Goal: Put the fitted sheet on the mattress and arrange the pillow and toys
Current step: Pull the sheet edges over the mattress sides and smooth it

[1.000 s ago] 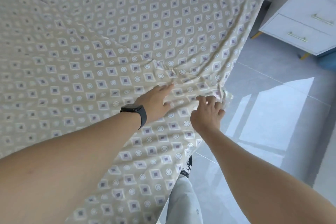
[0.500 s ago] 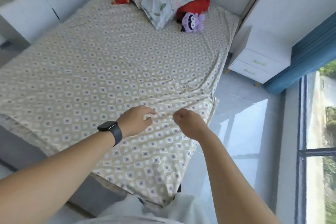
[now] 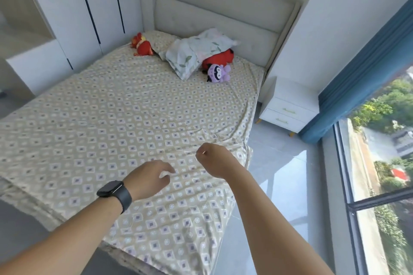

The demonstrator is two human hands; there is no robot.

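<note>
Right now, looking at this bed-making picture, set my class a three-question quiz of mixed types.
1. True or false: the pillow lies by the headboard.
2. Which wrist wears the watch: A left, B right?
3. Fill in: the purple toy lies on the ____.

Key: 1 true; 2 A; 3 sheet.

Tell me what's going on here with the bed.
A person is making the bed. The patterned sheet is spread across the mattress, still wrinkled near the foot corner. Both hands hover over that corner: the left hand with fingers curled just above the sheet, the right hand seemingly pinching something tiny. At the headboard, the pillow lies skewed over a red toy, with a purple toy beside it and another red toy further left.
</note>
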